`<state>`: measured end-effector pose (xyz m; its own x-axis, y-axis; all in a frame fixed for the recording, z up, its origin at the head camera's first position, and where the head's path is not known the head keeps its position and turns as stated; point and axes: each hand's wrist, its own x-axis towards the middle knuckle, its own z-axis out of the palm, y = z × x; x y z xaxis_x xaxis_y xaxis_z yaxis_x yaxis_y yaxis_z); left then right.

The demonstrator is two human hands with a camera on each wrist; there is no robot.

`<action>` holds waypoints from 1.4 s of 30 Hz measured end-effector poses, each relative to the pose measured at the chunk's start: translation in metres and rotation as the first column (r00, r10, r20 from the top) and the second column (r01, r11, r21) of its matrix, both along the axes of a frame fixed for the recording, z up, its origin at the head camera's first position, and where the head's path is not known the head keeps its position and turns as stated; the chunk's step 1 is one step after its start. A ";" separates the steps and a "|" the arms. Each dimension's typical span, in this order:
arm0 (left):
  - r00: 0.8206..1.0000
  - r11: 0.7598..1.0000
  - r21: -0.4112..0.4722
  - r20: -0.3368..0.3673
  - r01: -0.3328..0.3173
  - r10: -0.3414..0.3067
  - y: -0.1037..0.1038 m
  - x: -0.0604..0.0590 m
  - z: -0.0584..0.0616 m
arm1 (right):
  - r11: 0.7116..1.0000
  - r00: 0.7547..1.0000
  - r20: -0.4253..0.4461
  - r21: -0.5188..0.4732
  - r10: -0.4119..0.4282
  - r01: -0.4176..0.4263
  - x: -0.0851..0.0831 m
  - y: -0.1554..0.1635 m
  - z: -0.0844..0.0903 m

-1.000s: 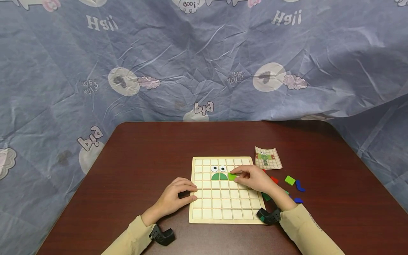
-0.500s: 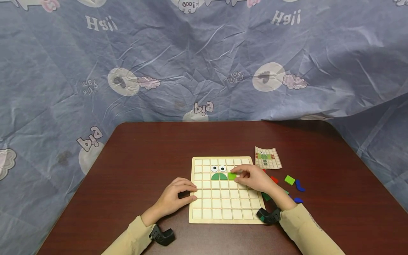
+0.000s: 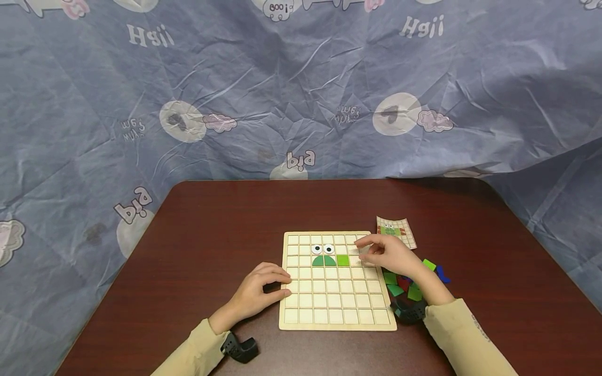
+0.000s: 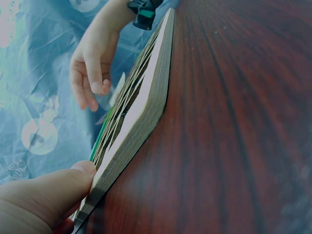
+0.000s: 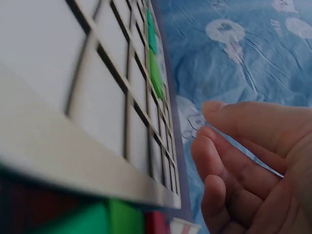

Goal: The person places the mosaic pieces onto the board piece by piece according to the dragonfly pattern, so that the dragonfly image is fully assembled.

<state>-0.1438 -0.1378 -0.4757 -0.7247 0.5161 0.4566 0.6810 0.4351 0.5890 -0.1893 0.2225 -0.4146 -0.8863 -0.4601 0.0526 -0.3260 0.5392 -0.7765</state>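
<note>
Now my left hand (image 3: pixel 258 292) is pressing open fingers on the grid board's (image 3: pixel 336 324) left edge; my right hand (image 3: pixel 390 256) is hovering open-gripped, empty, over its right edge, beside the green square (image 3: pixel 343 260).

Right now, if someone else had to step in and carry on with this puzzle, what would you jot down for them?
Left hand: fingers rest on the left edge of the wooden grid board, steadying it.
Right hand: empty, fingers loosely curled, over the board's right edge.
Done: two eye pieces, a dark green dome and a light green square sit in the grid.
Left: loose coloured pieces lie right of the board; the pattern card lies behind them.
</note>
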 end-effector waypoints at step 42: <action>1.000 1.000 0.001 0.007 0.002 -0.002 0.000 0.001 0.002 | 0.979 0.992 0.030 0.173 -0.119 0.112 -0.012 0.056 -0.006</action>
<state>-0.1426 -0.1377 -0.4733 -0.7267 0.5173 0.4520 0.6778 0.4330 0.5942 -0.2018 0.2789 -0.4205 -0.9338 -0.3536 -0.0543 -0.2243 0.6969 -0.6811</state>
